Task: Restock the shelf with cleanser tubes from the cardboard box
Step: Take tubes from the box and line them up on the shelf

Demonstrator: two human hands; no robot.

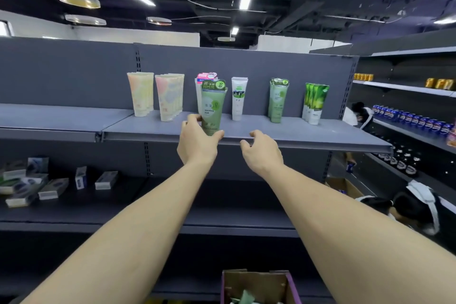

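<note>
Tube rows [278, 100] stand on the shelf [308, 134], cardboard box [259, 287] below.

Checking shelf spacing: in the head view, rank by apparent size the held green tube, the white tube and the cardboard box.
1. cardboard box, nearest the camera, cut off
2. green tube, held nearer
3. white tube

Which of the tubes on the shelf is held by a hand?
The green seaweed tube at the shelf's front edge: the left hand grips its lower end. All other tubes stand untouched further back.

Both arms outstretched; left hand [195, 142] gripping, right hand [262, 149] loosely curled.
</note>
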